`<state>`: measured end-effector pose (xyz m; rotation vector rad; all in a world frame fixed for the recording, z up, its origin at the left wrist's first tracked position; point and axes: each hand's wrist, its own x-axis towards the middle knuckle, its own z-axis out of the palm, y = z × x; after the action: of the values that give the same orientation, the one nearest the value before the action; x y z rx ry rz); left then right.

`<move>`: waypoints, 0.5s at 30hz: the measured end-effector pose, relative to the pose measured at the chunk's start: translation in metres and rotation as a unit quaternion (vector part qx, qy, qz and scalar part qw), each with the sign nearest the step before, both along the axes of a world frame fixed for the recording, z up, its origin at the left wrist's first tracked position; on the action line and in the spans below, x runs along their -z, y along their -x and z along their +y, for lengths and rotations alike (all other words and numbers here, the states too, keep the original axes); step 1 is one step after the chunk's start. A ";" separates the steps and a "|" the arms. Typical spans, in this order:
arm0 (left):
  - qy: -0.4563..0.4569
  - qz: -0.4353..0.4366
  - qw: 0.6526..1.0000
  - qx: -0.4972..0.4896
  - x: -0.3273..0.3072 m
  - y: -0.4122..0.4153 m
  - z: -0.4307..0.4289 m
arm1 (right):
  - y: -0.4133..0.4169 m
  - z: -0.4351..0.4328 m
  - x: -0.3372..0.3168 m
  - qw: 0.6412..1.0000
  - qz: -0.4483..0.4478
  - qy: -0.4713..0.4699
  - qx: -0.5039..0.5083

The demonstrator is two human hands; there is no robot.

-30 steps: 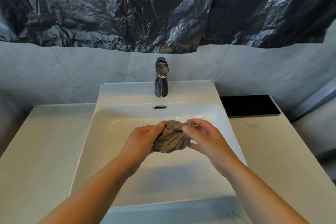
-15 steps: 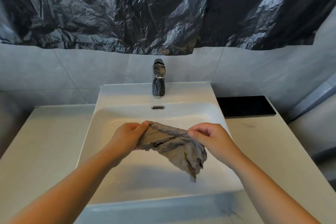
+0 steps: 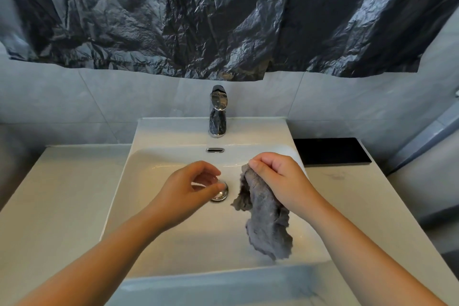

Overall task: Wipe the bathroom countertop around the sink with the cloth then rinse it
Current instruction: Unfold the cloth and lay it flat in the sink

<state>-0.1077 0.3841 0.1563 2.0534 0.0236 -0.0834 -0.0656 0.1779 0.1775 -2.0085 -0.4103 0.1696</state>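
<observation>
At the far left the pale countertop (image 3: 67,196) runs alongside the white rectangular sink (image 3: 139,181), which is set into it. Over the basin the left hand (image 3: 183,194) hangs with fingers loosely curled and nothing in them, thumb and forefinger a little apart just above the chrome drain plug (image 3: 221,193); whether it touches the plug cannot be told. Behind, on the sink's back ledge, stands the chrome tap (image 3: 218,114), with the small overflow slot (image 3: 215,150) in the basin wall beneath it; no water is seen at the spout. Right of the drain the grey cloth (image 3: 267,216) dangles crumpled into the basin, its lower end near the front wall, its upper end pinched in the right hand (image 3: 278,179), whose fingers are closed tightly around it. Farther right a flat black tray (image 3: 331,151) lies on the counter beside the sink's rear corner. Above everything, crinkled black plastic sheeting (image 3: 223,15) covers the upper part of the grey tiled wall (image 3: 62,102).
</observation>
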 end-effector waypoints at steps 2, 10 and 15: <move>0.029 -0.003 1.000 0.001 0.004 0.006 -0.009 | -0.002 0.002 -0.009 1.000 -0.002 -0.006 -0.004; 0.042 -0.062 0.997 -0.005 0.007 -0.001 -0.029 | -0.004 0.003 -0.041 0.999 0.005 -0.009 -0.051; -0.062 -0.081 0.995 -0.019 -0.014 -0.008 -0.004 | -0.005 -0.007 -0.047 0.998 0.016 0.026 -0.049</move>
<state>-0.1001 0.3800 0.1706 2.1773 -0.0326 0.1116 -0.0607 0.1713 0.2248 -2.0350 -0.4893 0.2766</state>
